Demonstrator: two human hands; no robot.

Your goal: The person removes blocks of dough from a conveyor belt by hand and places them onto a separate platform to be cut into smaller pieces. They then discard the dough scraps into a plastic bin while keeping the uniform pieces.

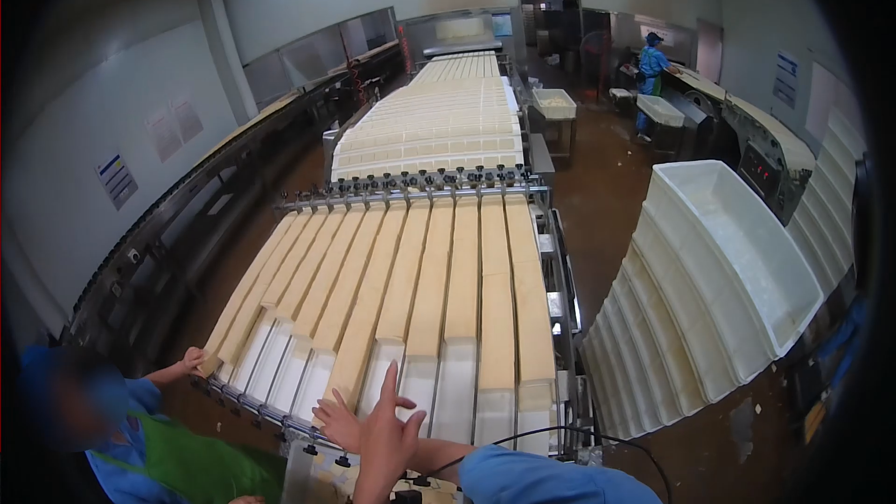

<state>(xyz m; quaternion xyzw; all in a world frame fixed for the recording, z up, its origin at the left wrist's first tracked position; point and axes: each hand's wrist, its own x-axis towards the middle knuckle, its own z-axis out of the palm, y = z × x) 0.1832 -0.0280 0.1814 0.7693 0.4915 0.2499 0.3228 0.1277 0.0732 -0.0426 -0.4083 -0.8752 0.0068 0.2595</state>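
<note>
Long pale-yellow strips of a soft-looking food, perhaps tofu, lie side by side on a conveyor with white lanes (313,379). My right hand (340,424) reaches across to the left, fingers spread against the near end of one strip (362,341) that sticks out further than its neighbours. In front of the right forearm, my left hand (388,431) is raised with the index finger stretched out and the thumb apart; it holds nothing. Its index fingertip is near the end of a shorter strip (394,303). The hidden undersides of my fingers cannot be seen.
A co-worker in blue with a green apron (201,457) stands at left, one hand (193,361) at the leftmost strip's end. A row of black knobs (439,175) crosses the conveyor. Nested white tubs (709,252) stand right. A black cable (560,428) runs by my sleeve. Another person (651,75) works far back.
</note>
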